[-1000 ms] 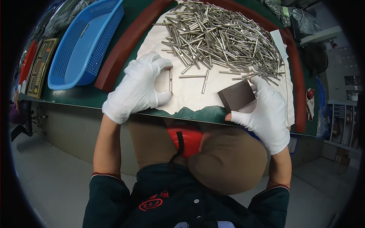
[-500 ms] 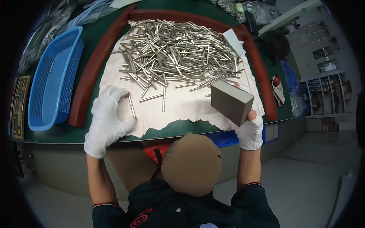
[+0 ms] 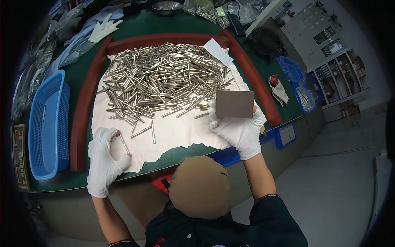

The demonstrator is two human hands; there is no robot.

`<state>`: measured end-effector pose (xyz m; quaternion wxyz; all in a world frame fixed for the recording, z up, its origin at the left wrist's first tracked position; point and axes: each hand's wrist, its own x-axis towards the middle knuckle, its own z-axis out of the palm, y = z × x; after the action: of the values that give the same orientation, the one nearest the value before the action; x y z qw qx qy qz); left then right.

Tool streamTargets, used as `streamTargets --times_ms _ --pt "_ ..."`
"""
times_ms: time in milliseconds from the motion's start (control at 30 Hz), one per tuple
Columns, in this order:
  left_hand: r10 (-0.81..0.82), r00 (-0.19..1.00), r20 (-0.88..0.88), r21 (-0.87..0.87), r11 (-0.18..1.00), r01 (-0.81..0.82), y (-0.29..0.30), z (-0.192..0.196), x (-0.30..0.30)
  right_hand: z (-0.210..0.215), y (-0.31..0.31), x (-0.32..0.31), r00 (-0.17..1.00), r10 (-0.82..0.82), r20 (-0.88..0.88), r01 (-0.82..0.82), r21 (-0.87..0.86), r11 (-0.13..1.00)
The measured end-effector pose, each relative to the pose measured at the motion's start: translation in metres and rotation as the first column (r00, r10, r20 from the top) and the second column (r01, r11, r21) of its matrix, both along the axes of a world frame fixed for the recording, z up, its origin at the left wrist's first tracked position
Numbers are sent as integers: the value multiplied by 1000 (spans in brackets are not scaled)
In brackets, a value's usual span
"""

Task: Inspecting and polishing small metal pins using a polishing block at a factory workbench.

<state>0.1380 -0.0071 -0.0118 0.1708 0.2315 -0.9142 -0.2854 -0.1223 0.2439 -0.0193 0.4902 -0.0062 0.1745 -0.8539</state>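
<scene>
My left hand (image 3: 101,158), in a white glove with bare fingertips, pinches a slim metal pin (image 3: 123,143) by its ends between thumb and index finger, at the left of the white cloth (image 3: 181,131). A flat grey rectangular block (image 3: 235,104) rests in my gloved right hand (image 3: 242,136), its broad face turned up; part of that hand is hidden beneath it. Beyond both hands lies a large heap of metal pins (image 3: 158,78) on the cloth. Two loose pins (image 3: 153,131) lie apart from the heap, between my hands.
A dark red frame (image 3: 78,136) borders the cloth on three sides. On the left stand a blue basket (image 3: 61,123) and a dark box (image 3: 20,156). A paper slip (image 3: 218,52) lies at the heap's far right. A metal bowl (image 3: 166,7) and a black fan (image 3: 267,43) are farther back.
My right hand has turned the block so that its broad face shows, and has shifted it left. The left hand still pinches the pin. The whole view has swung.
</scene>
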Motion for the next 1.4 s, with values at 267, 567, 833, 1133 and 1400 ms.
streamTargets --times_ms 267,567,833,1133,1400 --pt "-43 990 -132 -134 991 25 29 28 -11 32 26 7 682 38 -730 315 341 885" --pt "-465 857 -225 -195 883 428 89 23 -144 22 65 -7 430 -55 -901 629 255 734" --pt "-453 886 -103 -275 869 412 130 -7 -209 25 91 -10 164 147 -975 784 220 581" --pt "-525 840 -136 -255 838 482 113 -8 -204 22 90 -7 -227 580 -783 863 113 491" --pt "-734 662 -148 -231 677 699 96 -14 -233 27 75 -6 -258 602 -756 871 87 483"
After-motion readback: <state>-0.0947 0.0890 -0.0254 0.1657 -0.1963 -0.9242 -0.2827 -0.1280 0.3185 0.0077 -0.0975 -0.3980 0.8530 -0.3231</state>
